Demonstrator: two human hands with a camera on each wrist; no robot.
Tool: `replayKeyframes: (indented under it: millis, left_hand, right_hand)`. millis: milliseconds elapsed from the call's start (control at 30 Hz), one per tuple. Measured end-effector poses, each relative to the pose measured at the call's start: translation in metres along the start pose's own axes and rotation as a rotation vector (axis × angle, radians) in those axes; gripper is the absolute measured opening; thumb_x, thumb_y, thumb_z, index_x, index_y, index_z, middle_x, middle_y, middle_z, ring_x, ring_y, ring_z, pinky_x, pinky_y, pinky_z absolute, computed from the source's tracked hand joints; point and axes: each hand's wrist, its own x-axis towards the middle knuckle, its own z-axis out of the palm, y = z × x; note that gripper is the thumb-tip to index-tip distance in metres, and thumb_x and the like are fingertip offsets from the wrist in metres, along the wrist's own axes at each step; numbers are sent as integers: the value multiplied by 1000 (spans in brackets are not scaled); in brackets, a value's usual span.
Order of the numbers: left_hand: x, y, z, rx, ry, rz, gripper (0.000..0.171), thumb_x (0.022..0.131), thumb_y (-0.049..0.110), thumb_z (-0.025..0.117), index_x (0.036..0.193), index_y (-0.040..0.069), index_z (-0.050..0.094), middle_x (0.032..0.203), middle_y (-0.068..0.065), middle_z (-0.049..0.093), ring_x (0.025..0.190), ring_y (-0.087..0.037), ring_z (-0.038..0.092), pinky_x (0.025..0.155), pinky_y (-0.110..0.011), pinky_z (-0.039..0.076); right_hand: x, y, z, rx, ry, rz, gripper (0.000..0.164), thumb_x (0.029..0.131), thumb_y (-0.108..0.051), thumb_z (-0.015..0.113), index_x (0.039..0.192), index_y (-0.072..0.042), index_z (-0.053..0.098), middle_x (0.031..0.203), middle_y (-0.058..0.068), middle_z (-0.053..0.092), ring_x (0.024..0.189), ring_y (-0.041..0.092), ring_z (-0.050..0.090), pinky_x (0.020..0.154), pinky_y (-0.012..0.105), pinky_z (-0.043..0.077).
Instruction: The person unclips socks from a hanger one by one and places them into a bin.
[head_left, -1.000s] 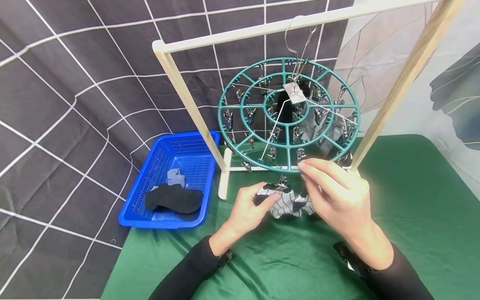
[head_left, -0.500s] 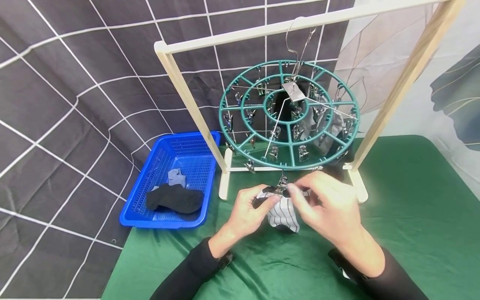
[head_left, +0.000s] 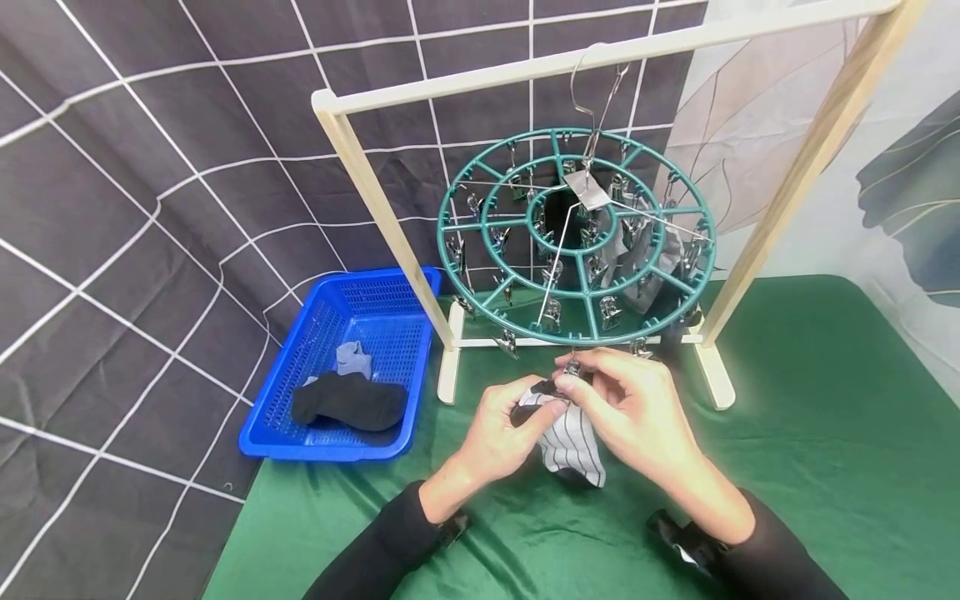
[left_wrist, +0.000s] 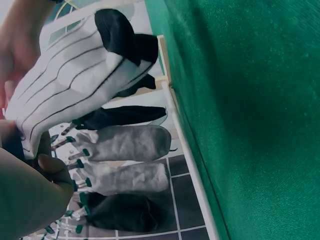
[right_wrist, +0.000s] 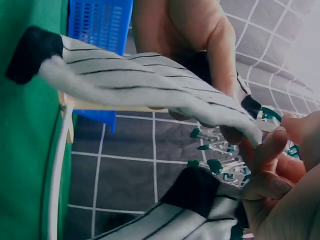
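A white sock (head_left: 572,437) with dark stripes and black ends hangs between my hands, below the front rim of a round green clip hanger (head_left: 577,340). My left hand (head_left: 502,429) pinches the sock's upper edge between thumb and fingers. With thumb and fingertips, my right hand (head_left: 637,408) pinches a metal clip (head_left: 572,368) at that edge; whether the clip's jaws bite the fabric is hidden. A second striped sock (right_wrist: 175,215) hangs close by in the right wrist view. Grey socks (left_wrist: 130,142) and black socks (left_wrist: 122,212) hang from other clips in the left wrist view.
A wooden stand (head_left: 615,54) carries the hanger by its metal hook. At the left, a blue basket (head_left: 326,452) holds a black sock (head_left: 348,398) and a light grey-blue cloth piece (head_left: 352,358). Green cloth (head_left: 817,400) covers the table. A dark gridded curtain (head_left: 262,192) stands behind.
My right hand has come left and in to the front clip and now pinches it. The left hand stays at the sock's edge. The hanger has tilted and dipped slightly.
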Motion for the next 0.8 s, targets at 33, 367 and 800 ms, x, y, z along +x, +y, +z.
replayKeyframes:
  millis: [33, 367, 800]
  left_hand:
    - [0, 1, 0, -3, -2, -3, 8, 83, -3, 67, 91, -1, 68, 75, -13, 70, 64, -10, 59, 55, -23, 53]
    - [-7, 7, -4, 22, -42, -18, 8, 84, 0, 68, 91, 1, 70, 75, -10, 72, 64, -7, 60, 55, -18, 52]
    - [-16, -6, -107, 168, 312, -473, 14, 85, -1, 64, 97, 1, 71, 86, -14, 71, 61, -18, 62, 52, -29, 58]
  right_hand:
    - [1, -3, 0, 11, 11, -7, 19, 70, 0, 79, 88, -5, 75, 68, -3, 68, 43, 3, 37, 39, 12, 28]
    - [-1, -1, 6, 160, 126, -125, 17, 67, 11, 76, 80, 0, 75, 72, 13, 72, 56, 8, 56, 44, 18, 40]
    - [0, 3, 5, 182, 149, -128, 20, 67, 12, 76, 81, -2, 75, 71, 13, 71, 54, 6, 52, 41, 17, 34]
